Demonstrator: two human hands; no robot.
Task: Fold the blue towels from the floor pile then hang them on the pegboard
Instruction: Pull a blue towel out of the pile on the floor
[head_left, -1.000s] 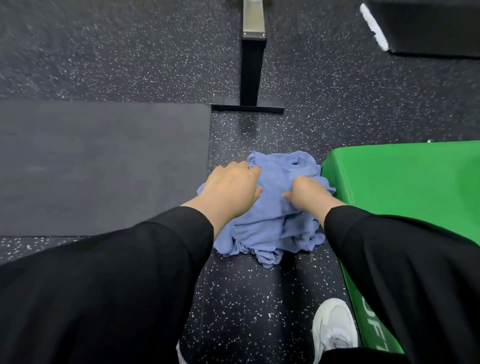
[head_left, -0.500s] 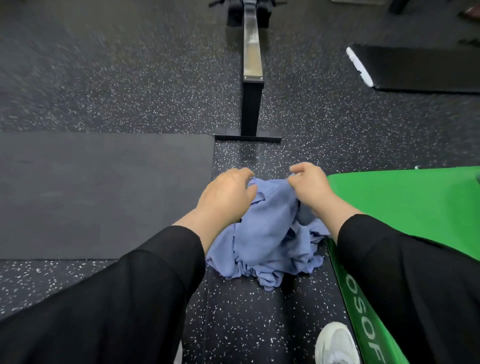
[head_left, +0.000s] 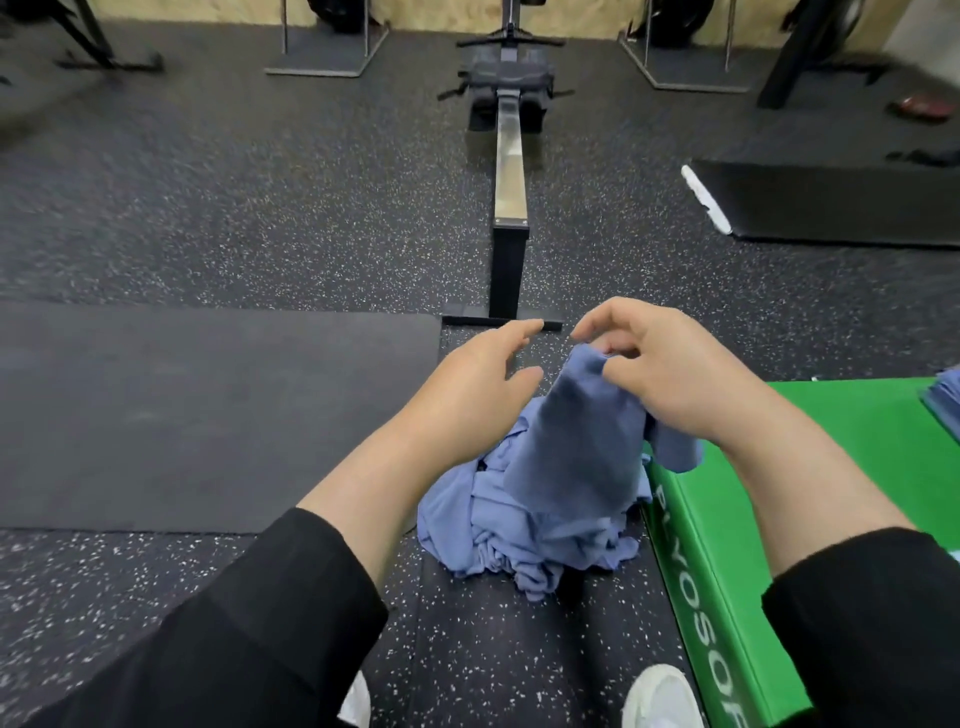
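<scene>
Towel (head_left: 571, 441) hangs from my right hand (head_left: 670, 374) pinching its top corner; my spread left hand (head_left: 478, 374) hovers just left.

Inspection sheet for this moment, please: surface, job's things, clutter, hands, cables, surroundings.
Surface: speckled black rubber floor; a dark mat lies at left.
Job's things: crumpled pile of blue towels on the floor beside the green box; one lifted towel hangs above the pile; more blue cloth lies on the box at the frame edge. No pegboard in view.
Clutter: black pad at far right.
Hands: right hand pinches the lifted towel; left hand is open beside it, holding nothing.
Cables: nothing seen.
Surroundings: rowing machine ahead, racks along the wall.
</scene>
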